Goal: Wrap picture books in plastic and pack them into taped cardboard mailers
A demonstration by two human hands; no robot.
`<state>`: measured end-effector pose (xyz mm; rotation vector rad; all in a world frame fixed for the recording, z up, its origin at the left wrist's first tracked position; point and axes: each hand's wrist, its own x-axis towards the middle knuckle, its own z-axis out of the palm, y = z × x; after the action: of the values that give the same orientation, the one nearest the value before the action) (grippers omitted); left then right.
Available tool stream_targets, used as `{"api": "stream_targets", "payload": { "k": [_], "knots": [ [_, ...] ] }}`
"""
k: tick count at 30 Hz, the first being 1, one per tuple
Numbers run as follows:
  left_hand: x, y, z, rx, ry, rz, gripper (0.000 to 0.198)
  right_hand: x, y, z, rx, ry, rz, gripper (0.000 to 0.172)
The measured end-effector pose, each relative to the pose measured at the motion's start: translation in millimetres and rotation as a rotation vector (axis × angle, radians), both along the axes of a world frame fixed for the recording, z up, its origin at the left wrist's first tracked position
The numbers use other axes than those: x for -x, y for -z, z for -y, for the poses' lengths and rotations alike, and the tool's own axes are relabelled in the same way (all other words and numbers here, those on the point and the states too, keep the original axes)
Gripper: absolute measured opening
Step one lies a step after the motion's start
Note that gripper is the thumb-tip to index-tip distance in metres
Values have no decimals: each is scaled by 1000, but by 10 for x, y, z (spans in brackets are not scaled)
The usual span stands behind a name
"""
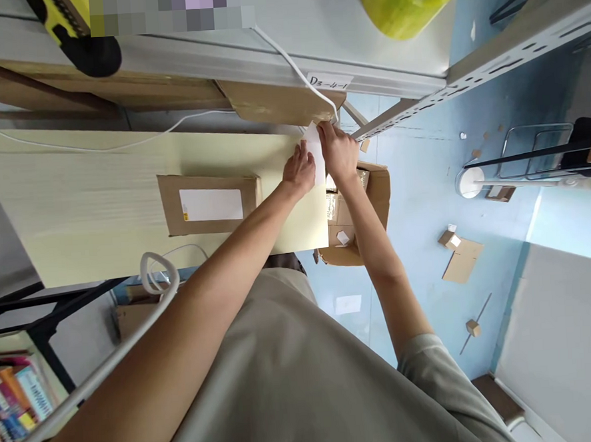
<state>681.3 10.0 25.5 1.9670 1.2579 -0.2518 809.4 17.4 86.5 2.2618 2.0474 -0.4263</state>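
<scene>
Over the right end of the pale yellow tabletop (98, 186), both my hands are at a small white sheet of paper (313, 138). My right hand (340, 153) is closed, pinching the sheet's upper right edge between thumb and fingers. With its fingers bent, my left hand (299, 170) grips the sheet's left side; part of the paper is hidden behind the hands. To the left lies a flat brown cardboard box (250, 204) bearing a white label (212, 205). It is apart from both hands.
An open cardboard carton (378, 199) stands beyond the table's right end. Above the table, a metal shelf (275, 55) carries a yellow tape roll (397, 8) and a yellow-black utility knife (78, 34). A white cable (170, 128) crosses the tabletop. A white curved tube (133, 344) passes near my left arm.
</scene>
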Motion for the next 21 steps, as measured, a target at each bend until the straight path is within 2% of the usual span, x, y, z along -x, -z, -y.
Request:
{"api": "stream_targets", "payload": {
  "k": [5, 9, 12, 16, 19, 21],
  "knots": [
    [-42, -60, -39, 3, 30, -79, 75, 12, -51, -23, 37, -26, -6, 51],
    [-75, -93, -33, -17, 1, -65, 75, 6, -25, -53, 30, -17, 2, 49],
    [-81, -100, -39, -17, 0, -58, 82, -30, 50, -73, -18, 7, -49, 47],
    [-92, -118, -76, 28, 16, -83, 100, -92, 150, -62, -96, 59, -154, 43],
    [-92, -144, -101, 40, 11, -89, 107, -111, 147, -25, -152, 154, -151, 55],
    [-69, -166, -107, 27, 11, -79, 107, -111, 99, 13, -206, 169, -157, 61]
  ]
}}
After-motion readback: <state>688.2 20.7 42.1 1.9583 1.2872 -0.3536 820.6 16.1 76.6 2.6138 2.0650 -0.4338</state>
